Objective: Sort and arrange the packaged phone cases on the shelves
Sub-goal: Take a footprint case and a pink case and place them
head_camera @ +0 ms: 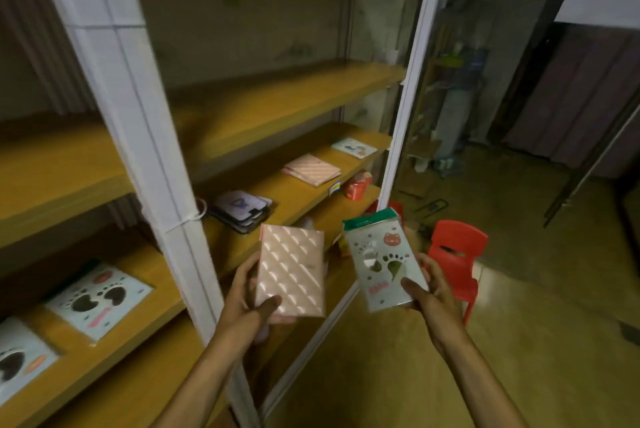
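Observation:
My left hand (247, 299) grips a pink quilted phone case pack (292, 270) from its lower left. My right hand (427, 292) holds a white paw-print phone case pack with a green top (382, 265) by its lower right edge. Both packs hover in front of the wooden shelf unit (277, 102). On the shelf lie a pink pack stack (311, 169), a dark stack with a purple design (242, 211), a pale paw-print pack (354, 147) at the far end, and two white paw-print packs (98, 299) (20, 358) on the left section.
White metal uprights (138, 137) (408, 81) frame the shelves. A red cup-like container (358, 185) sits on a lower board. A red plastic chair (455, 254) stands on the floor to the right, with a dark cabinet (571, 98) behind it.

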`<state>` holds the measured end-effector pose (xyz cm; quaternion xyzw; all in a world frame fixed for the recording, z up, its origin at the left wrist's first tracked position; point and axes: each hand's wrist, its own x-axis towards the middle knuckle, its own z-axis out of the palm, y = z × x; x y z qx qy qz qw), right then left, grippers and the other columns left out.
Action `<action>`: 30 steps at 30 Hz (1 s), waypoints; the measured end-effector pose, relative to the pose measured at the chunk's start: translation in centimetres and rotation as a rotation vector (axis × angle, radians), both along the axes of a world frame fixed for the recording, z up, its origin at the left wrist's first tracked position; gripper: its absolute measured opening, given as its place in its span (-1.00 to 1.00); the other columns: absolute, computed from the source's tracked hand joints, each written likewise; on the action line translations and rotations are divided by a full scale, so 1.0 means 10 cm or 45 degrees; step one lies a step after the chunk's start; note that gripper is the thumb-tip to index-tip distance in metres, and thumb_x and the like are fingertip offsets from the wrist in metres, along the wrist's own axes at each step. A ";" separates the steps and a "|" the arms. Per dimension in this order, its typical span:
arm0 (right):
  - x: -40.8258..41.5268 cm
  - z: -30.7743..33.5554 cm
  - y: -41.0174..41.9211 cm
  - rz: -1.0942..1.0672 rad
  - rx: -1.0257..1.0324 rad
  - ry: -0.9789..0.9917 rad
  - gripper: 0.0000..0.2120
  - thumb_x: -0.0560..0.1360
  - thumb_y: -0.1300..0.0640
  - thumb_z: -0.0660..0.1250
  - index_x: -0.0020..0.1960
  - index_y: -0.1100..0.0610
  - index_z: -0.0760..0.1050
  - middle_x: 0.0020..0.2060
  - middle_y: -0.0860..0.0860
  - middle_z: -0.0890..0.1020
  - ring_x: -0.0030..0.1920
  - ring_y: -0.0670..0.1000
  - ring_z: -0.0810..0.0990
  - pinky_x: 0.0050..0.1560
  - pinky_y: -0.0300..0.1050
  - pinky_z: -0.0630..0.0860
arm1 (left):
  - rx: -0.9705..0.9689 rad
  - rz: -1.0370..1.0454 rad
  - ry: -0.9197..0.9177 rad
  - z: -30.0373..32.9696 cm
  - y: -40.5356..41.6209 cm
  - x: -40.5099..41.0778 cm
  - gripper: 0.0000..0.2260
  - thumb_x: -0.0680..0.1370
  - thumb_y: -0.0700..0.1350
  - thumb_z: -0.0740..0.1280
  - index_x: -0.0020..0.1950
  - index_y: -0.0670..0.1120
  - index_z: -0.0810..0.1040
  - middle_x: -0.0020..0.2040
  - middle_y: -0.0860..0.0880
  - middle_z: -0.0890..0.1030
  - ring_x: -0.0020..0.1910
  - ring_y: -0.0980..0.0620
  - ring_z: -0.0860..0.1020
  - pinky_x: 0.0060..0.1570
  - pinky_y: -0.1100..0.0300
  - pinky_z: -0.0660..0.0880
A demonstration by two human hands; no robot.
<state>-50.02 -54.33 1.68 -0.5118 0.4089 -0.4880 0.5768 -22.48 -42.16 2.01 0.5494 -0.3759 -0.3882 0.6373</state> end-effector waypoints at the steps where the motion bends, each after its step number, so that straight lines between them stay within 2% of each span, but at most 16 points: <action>1: -0.08 0.01 -0.16 -0.001 -0.006 -0.001 -0.59 0.46 0.32 0.35 0.19 -0.10 0.45 0.10 0.02 0.62 0.00 0.02 0.67 -0.30 -0.20 0.59 | -0.004 0.011 0.014 0.02 -0.16 -0.09 -0.33 0.39 -0.49 0.38 0.39 0.00 0.35 0.18 0.10 0.55 0.02 0.30 0.60 -0.23 0.40 0.55; 3: -0.24 0.02 -0.48 0.012 -0.019 -0.003 -0.57 0.48 0.32 0.34 0.24 -0.08 0.43 0.13 0.04 0.60 0.05 0.09 0.64 -0.28 -0.17 0.60 | 0.009 0.025 0.038 0.04 -0.47 -0.27 -0.33 0.39 -0.52 0.36 0.41 -0.06 0.33 0.18 0.05 0.54 -0.07 0.32 0.62 -0.31 0.41 0.55; 6: -0.42 0.00 -0.93 0.032 -0.035 -0.008 -0.55 0.48 0.31 0.34 0.29 -0.06 0.42 0.15 0.01 0.58 0.08 0.07 0.63 -0.19 -0.09 0.64 | 0.020 0.059 0.079 0.03 -0.88 -0.46 -0.33 0.41 -0.48 0.37 0.40 0.01 0.34 0.17 0.07 0.55 -0.11 0.33 0.63 -0.36 0.39 0.55; 10: -0.53 -0.04 -1.46 0.061 -0.015 0.014 -0.50 0.50 0.34 0.31 0.37 0.03 0.35 0.21 0.07 0.55 0.14 0.11 0.60 -0.07 0.04 0.65 | 0.044 0.111 0.065 -0.04 -1.33 -0.58 -0.36 0.44 -0.43 0.38 0.36 0.14 0.39 0.18 0.09 0.60 -0.01 0.19 0.64 -0.27 0.27 0.60; 14: -0.49 -0.07 -2.01 0.084 0.008 0.002 -0.50 0.49 0.36 0.32 0.36 0.04 0.36 0.18 0.02 0.57 0.06 -0.02 0.64 -0.16 -0.10 0.65 | 0.073 0.154 0.088 -0.07 -1.79 -0.58 -0.34 0.44 -0.39 0.40 0.32 0.27 0.40 0.28 0.03 0.55 0.13 0.01 0.60 -0.20 0.21 0.61; 17: -0.40 -0.14 -2.43 0.119 0.033 0.017 -0.50 0.47 0.33 0.35 0.34 0.00 0.37 0.17 -0.02 0.57 0.03 -0.06 0.65 -0.22 -0.17 0.63 | 0.074 0.190 0.062 -0.11 -2.12 -0.49 -0.33 0.44 -0.35 0.42 0.32 0.30 0.38 0.26 0.00 0.57 0.10 -0.01 0.61 -0.23 0.18 0.61; 20: -0.25 -0.22 -2.92 0.129 0.044 0.027 -0.51 0.47 0.32 0.37 0.32 0.00 0.39 0.14 -0.06 0.57 -0.02 -0.12 0.66 -0.25 -0.20 0.62 | 0.089 0.201 0.063 -0.14 -2.50 -0.35 -0.31 0.43 -0.30 0.44 0.35 0.32 0.33 0.25 0.03 0.57 0.13 -0.02 0.60 -0.12 0.06 0.63; 22: -0.13 -0.24 -3.29 0.149 0.037 0.050 -0.52 0.47 0.31 0.39 0.31 -0.03 0.40 0.11 -0.10 0.60 -0.02 -0.14 0.66 -0.23 -0.18 0.63 | 0.089 0.230 0.099 -0.14 -2.80 -0.25 -0.30 0.43 -0.32 0.42 0.36 0.31 0.32 0.20 0.07 0.58 0.08 0.01 0.62 -0.18 0.10 0.63; 25: 0.06 -0.20 -3.83 0.215 0.019 0.100 -0.55 0.48 0.27 0.38 0.20 -0.20 0.43 -0.02 -0.27 0.65 -0.09 -0.25 0.65 -0.29 -0.32 0.58 | 0.082 0.292 0.138 -0.11 -3.23 -0.12 -0.29 0.44 -0.36 0.40 0.39 0.26 0.30 0.16 0.07 0.56 0.04 0.00 0.62 -0.26 0.14 0.63; 27: 0.19 -0.14 -4.16 0.253 0.008 0.120 -0.54 0.46 0.24 0.39 0.18 -0.25 0.44 -0.04 -0.31 0.65 -0.09 -0.23 0.65 -0.31 -0.32 0.58 | 0.077 0.337 0.161 -0.09 -3.50 -0.01 -0.29 0.45 -0.37 0.40 0.38 0.28 0.31 0.16 0.07 0.55 0.03 -0.01 0.62 -0.29 0.12 0.63; 30: 0.46 -0.10 -4.61 0.318 -0.019 0.126 -0.50 0.38 0.14 0.46 0.26 -0.13 0.44 0.09 -0.14 0.63 0.01 -0.08 0.66 -0.22 -0.17 0.62 | 0.076 0.424 0.173 -0.08 -3.83 0.20 -0.31 0.45 -0.39 0.40 0.36 0.27 0.34 0.15 0.08 0.56 -0.01 0.03 0.64 -0.30 0.07 0.63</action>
